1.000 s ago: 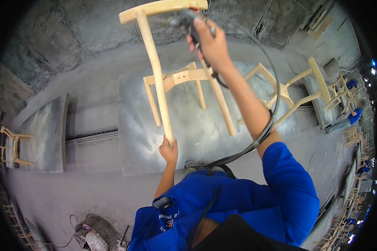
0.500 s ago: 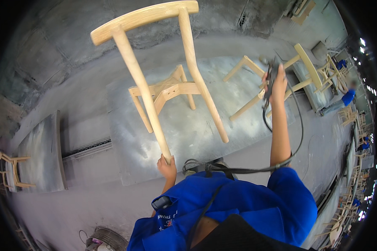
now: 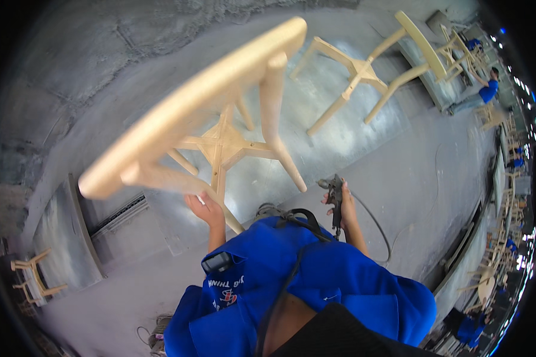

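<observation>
A pale wooden chair frame [image 3: 196, 107], with a curved backrest, legs and crossed seat rails but no seat, tilts toward me at the left of centre. My left hand [image 3: 207, 209] is closed round one of its back posts, below the backrest; some of the fingers are hidden by the wood. In my right hand [image 3: 348, 215], held low near my body, is a dark spray gun [image 3: 337, 201], its nozzle end turned toward the left. A thin black hose [image 3: 378, 223] trails from the right hand's side in a loop.
A second chair frame [image 3: 363, 70] lies on the grey metal-topped surface [image 3: 333, 152] beyond. Another frame [image 3: 37, 275] rests by a leaning grey panel [image 3: 71, 238] at far left. Several chairs line the right side, where a co-worker in blue [image 3: 488, 90] stands.
The chair frame has tipped, its backrest coming nearer to me and leftward. My right hand has brought the spray gun down and in from the upper right. My left hand has shifted up and left.
</observation>
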Motion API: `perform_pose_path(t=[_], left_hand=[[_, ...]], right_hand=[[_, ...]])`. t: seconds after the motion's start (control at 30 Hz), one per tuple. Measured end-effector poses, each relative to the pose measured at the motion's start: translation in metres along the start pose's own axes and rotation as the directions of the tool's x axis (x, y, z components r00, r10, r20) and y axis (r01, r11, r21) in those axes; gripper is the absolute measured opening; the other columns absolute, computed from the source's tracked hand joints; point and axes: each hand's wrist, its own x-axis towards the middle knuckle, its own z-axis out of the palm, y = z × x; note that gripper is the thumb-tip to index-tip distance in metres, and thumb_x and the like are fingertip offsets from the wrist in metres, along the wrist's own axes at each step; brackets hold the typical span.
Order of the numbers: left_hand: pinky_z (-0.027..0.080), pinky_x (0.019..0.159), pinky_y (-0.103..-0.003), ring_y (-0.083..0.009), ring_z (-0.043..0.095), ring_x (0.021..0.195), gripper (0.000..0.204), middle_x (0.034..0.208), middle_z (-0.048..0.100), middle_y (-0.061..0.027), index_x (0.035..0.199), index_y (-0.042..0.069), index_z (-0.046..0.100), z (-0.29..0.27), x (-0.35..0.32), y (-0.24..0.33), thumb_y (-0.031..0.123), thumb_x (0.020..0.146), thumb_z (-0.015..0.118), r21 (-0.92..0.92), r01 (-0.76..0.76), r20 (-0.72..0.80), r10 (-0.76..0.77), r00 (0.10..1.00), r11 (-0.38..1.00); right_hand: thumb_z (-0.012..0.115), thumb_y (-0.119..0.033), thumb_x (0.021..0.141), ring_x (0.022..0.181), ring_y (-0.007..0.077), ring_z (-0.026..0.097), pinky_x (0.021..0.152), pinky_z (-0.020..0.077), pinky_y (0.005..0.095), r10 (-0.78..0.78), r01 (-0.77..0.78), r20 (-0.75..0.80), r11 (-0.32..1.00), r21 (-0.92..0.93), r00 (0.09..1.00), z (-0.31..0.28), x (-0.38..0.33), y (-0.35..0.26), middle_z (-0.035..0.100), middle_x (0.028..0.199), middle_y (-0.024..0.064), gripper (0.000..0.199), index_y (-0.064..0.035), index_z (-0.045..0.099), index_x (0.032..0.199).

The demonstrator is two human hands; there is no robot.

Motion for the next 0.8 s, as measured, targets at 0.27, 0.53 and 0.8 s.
perform_pose_path(t=[0.27,0.53,0.8], left_hand=[[0.029,0.113,-0.052,-0.0430,0.047,0.131,0.041,0.137,0.056,-0.0246,0.132,-0.001,0.058,0.046,-0.075,-0.039,0.024,0.100,0.061,-0.125,-0.083,0.172,0.104,0.980,0.989],[0.035,0.109,-0.050,-0.0422,0.054,0.125,0.048,0.133,0.062,-0.0202,0.127,-0.006,0.062,0.086,-0.030,-0.048,0.032,0.099,0.062,0.315,-0.419,0.397,0.283,0.873,0.851],[0.043,0.111,-0.042,-0.0358,0.062,0.119,0.039,0.122,0.069,-0.0198,0.114,0.002,0.071,0.069,-0.220,-0.053,0.034,0.105,0.050,0.035,0.240,0.996,-0.052,0.066,0.970]], right_hand=[[0.022,-0.081,0.096,0.074,0.0196,0.069,0.044,0.0434,0.0241,-0.036,0.033,0.019,0.989,0.145,0.999,-0.012,-0.010,-0.029,0.066,0.085,0.0092,0.088,-0.0058,0.054,0.129],[0.015,-0.087,0.090,0.057,0.0173,0.059,0.039,0.0382,0.0255,-0.450,0.484,-0.179,0.814,0.322,0.875,-0.067,-0.117,-0.110,0.059,0.070,0.0091,0.100,0.0005,0.056,0.114],[0.018,-0.083,0.094,0.052,0.0190,0.058,0.039,0.0389,0.0266,-0.232,0.239,-0.072,0.861,0.448,0.970,-0.088,-0.077,-0.052,0.059,0.068,0.0076,0.092,-0.0016,0.058,0.110]])
